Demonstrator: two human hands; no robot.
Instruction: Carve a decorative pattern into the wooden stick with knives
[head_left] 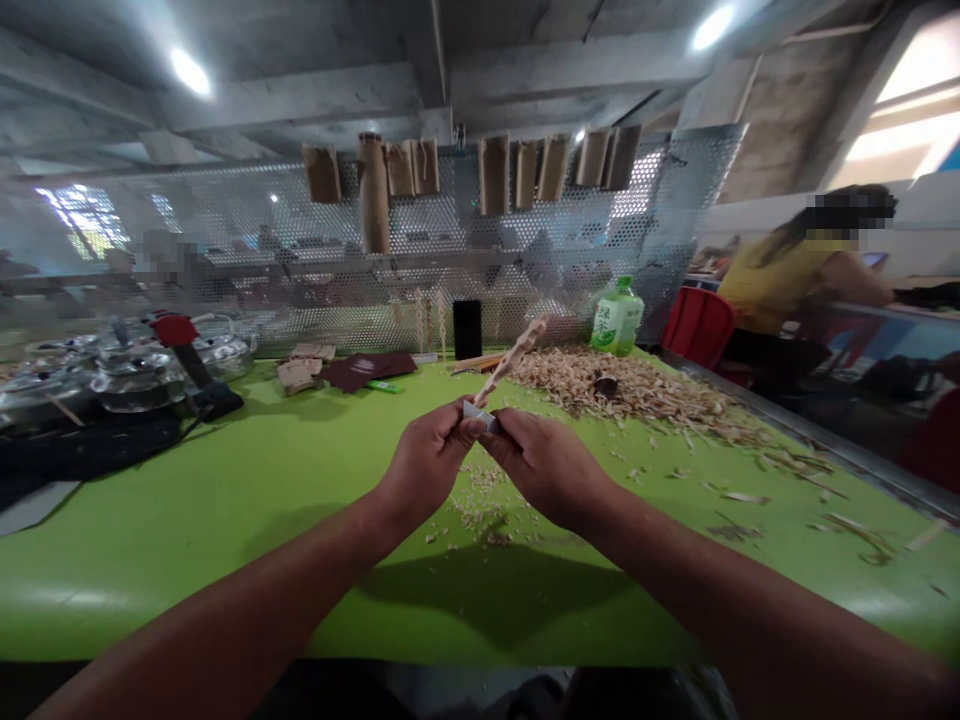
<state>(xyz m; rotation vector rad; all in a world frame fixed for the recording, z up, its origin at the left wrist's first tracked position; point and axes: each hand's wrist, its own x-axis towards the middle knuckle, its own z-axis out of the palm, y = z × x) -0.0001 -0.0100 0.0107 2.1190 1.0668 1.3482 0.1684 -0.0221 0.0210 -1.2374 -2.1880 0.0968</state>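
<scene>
My left hand [427, 465] and my right hand [547, 468] meet above the green table, both closed. A slender carved wooden stick [511, 360] rises up and away from them, its lower end held in my left hand. A small metal blade [480, 416] shows between the hands, its handle hidden by my right fingers. Just below the hands lie scattered wood shavings [480, 490], and a large heap of wood shavings [615, 390] covers the table further right.
Beyond the hands stand a green-capped drink bottle [617, 317] and an upright black rectangular object [467, 330]. A dark red booklet [367, 370] lies on the green table [225, 500]. Glassware and a red-topped tool [176, 332] crowd the left. A co-worker in yellow [787, 275] sits at right.
</scene>
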